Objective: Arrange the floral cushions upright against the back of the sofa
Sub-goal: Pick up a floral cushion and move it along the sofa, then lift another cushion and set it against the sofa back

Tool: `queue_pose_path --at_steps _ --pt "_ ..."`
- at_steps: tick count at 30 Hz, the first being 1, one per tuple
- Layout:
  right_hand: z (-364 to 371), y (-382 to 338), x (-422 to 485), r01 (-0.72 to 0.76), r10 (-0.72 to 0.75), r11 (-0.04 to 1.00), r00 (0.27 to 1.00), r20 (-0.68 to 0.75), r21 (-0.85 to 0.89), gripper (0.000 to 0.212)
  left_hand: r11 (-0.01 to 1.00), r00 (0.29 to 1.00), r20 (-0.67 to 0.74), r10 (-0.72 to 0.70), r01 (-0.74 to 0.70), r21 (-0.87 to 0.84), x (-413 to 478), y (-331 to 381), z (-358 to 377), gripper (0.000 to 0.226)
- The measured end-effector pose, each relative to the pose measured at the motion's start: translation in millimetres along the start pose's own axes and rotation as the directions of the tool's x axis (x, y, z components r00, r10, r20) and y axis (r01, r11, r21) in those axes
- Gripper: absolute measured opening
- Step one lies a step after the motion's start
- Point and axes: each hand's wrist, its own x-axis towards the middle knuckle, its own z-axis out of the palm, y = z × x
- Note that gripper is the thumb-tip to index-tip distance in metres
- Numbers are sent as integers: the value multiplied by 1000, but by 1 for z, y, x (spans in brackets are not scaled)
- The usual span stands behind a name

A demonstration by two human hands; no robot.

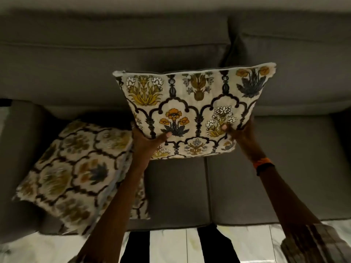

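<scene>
Head view, steeply down (close) onto sofa (pixel 76 59)

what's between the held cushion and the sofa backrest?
Nothing, as far as the head view shows: held cushion, gripped by left hand and right hand, overlaps the bare grey backrest.

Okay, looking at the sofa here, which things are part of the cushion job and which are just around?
Part of the job:
held floral cushion, gripped by left hand and right hand
second floral cushion, lying on the seat
sofa back

Just around:
orange wristband
tiled floor
</scene>
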Motion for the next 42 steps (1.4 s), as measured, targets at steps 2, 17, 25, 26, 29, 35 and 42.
queue_pose_path --at_steps 2,17,25,26,29,35,42 --pt "-29 48 33 15 -15 1000 1000 27 -14 92 999 999 17 32 -32 42 19 -28 47 121" --pt "-60 204 115 -35 35 999 999 24 -9 99 997 997 -57 -60 57 -48 58 -99 166 120" --pt "10 195 42 -384 393 919 869 -302 90 103 984 998 35 53 -58 168 54 -101 96 120" --pt "31 193 25 -451 439 892 838 -323 43 95 976 1000 2 22 -22 218 48 -96 78 115" --pt "117 164 -19 -505 494 862 855 -157 -39 55 880 975 -119 188 -114 462 36 -87 12 77" --pt "341 67 -91 -500 481 861 860 171 93 59 744 908 -419 -4 283 606 74 -121 -168 75" --pt "461 39 -131 -562 559 817 827 65 128 123 557 845 -392 -363 535 636 138 -170 -310 91"
